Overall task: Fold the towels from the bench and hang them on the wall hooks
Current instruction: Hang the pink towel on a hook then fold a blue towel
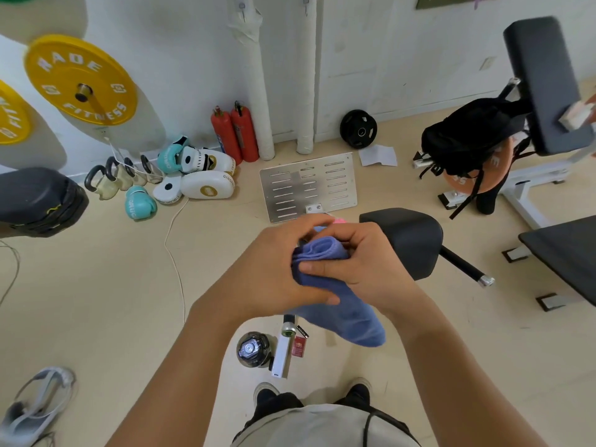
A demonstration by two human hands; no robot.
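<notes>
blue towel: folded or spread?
Folded. The blue towel shows stacked layers between left hand and right hand; one end hangs below.

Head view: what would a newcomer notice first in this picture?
First, the two hands at the centre: the left hand and the right hand both grip a blue towel, partly folded, above the floor. Next, the yellow plate on the wall at upper left. Then the two red extinguishers standing against the wall.

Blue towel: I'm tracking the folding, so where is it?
Head view, centre: the blue towel is gripped by left hand and right hand, above the floor.
</notes>
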